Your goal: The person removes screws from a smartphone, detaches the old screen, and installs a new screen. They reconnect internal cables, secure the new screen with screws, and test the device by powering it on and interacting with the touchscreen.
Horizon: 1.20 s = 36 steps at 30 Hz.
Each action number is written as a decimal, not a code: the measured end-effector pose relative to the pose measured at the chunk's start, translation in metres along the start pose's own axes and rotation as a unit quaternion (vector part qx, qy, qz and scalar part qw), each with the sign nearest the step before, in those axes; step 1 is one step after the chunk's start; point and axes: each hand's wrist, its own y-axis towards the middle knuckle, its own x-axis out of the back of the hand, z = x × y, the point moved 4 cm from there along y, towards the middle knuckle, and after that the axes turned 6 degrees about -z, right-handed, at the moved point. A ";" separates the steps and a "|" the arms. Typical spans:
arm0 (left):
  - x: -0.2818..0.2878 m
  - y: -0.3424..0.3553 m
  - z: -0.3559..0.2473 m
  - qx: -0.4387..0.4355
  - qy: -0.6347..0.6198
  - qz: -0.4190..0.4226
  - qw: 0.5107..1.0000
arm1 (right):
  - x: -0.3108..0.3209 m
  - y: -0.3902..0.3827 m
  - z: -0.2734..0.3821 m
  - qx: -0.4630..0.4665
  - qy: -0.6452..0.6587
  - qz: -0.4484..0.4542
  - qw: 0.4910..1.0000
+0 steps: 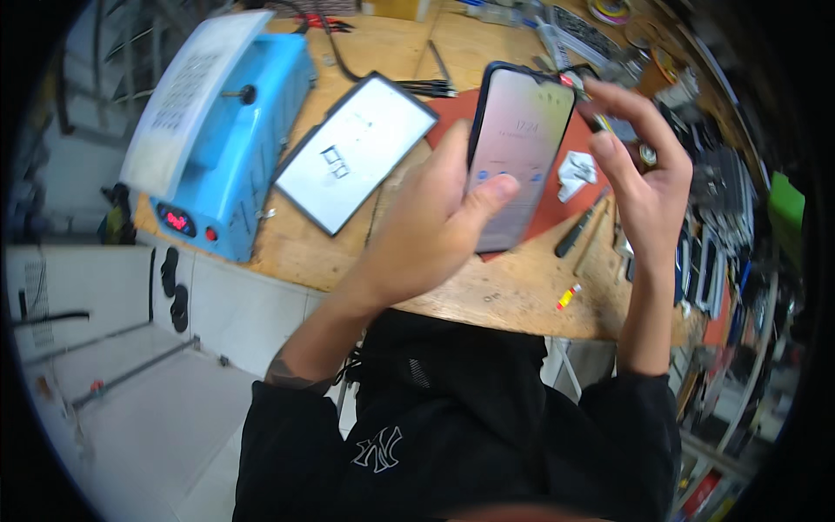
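Note:
A smartphone (526,113) with a lit, pinkish lock screen stands tilted up over the bench, facing me. My left hand (435,213) grips it by its left side, the thumb lying across the lower screen. Off the phone's upper right edge hovers my right hand (648,161), its thumb and forefinger apart and nothing between them. A ring shows on one of its fingers. Beneath the phone lies a reddish-brown mat (565,204) with a crumpled white tissue (577,176) on it.
A blue machine (283,113) with a raised translucent cover and red display stands at left. Beside it lies a tablet-like white panel (357,152). A dark-handled tool (571,237) and a small yellow-red tube (568,297) lie near the front edge. Clutter crowds the bench's right side.

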 end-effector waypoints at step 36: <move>0.003 -0.013 0.012 -0.049 0.086 -0.092 0.991 | -0.009 -0.046 -0.018 0.114 -0.165 0.137 0.970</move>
